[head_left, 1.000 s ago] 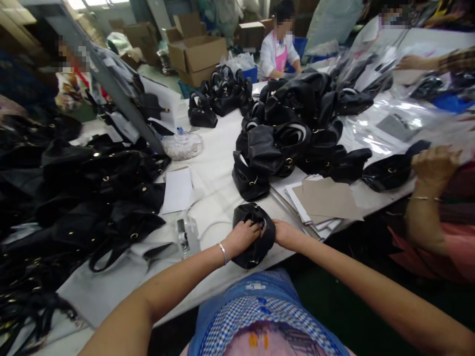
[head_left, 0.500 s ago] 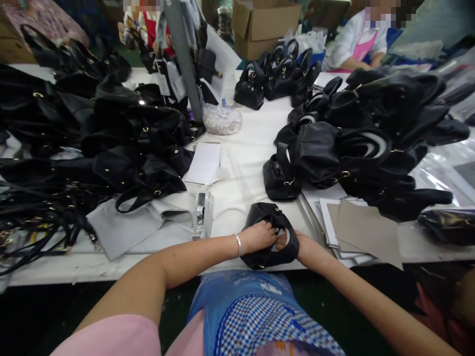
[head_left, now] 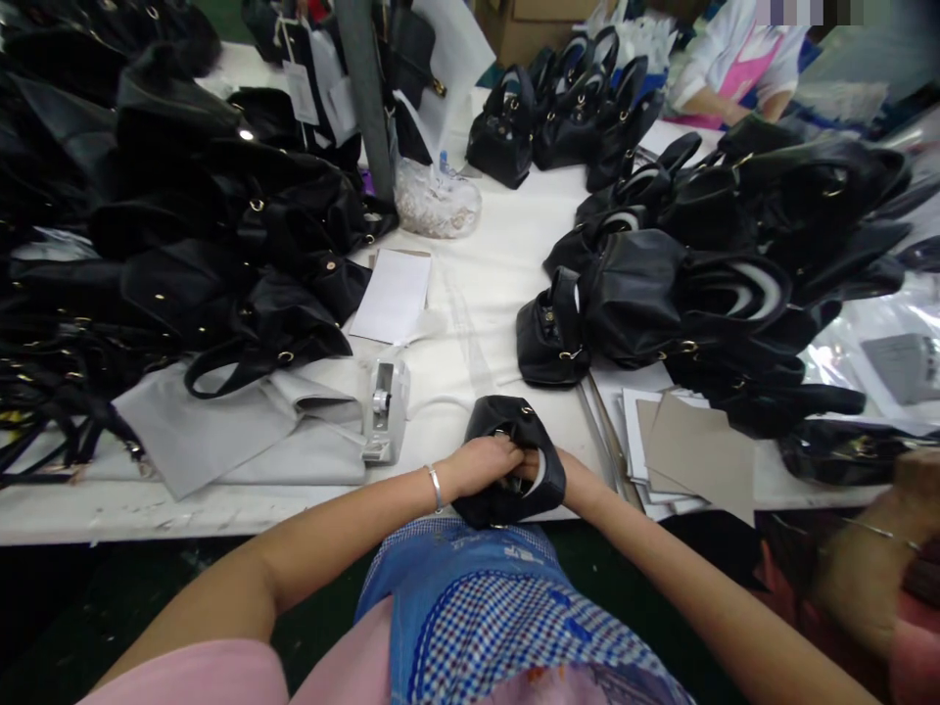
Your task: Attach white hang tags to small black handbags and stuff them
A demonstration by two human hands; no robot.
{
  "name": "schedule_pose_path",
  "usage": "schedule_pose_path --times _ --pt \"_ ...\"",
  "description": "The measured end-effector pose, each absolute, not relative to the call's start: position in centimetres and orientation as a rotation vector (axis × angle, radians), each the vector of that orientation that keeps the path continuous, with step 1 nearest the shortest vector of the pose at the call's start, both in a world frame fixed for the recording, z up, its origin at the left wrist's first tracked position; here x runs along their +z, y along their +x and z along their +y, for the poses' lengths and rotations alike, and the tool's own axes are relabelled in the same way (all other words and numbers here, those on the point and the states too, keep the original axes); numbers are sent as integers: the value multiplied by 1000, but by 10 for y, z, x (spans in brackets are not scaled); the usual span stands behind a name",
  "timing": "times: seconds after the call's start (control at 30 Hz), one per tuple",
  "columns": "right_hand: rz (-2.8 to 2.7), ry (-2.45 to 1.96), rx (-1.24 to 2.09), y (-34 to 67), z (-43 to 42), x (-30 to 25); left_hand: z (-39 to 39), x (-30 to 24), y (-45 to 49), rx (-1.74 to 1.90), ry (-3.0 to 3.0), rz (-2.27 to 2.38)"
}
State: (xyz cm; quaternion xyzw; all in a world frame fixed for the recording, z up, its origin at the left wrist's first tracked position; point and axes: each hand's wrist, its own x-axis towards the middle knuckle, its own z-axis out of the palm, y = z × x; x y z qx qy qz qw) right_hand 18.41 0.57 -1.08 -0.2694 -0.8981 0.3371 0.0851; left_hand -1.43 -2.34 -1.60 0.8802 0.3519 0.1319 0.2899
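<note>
A black handbag (head_left: 477,504) with gold fittings lies at the table's front edge, right before my blue apron. My left hand (head_left: 481,464) rests on the bag's top opening, its fingers curled down over the middle, where the tips are hidden. From the right, my right hand (head_left: 540,468) reaches under the bag's handle, and its fingers meet the left hand's near the clasp area. What the fingertips pinch is too small to make out. A tape dispenser (head_left: 387,411) stands left of the bag.
Piles of black handbags (head_left: 632,294) stand on the right, and more black bags (head_left: 286,313) on the left. Card sheets (head_left: 697,450) lie right of my hands. A clear plastic bag (head_left: 441,201) sits by a grey post (head_left: 367,108). A co-worker's arm (head_left: 867,558) shows at right.
The view has shifted, so the table's things sit slightly elsewhere in the picture. Both hands stay at the handbag's opening, the fingers slightly closer together. A co-worker's arm shows more at the right.
</note>
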Motion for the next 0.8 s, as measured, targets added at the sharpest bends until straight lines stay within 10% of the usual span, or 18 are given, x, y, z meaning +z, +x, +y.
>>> schedule_pose_path --times 0.53,0.8 --pt "-1926 -1584 655 202 -49 2 -62 16 -17 707 1626 1756" --pt "-1948 -1327 1249 217 -56 -6 -70 17 -12 336 1849 1898"
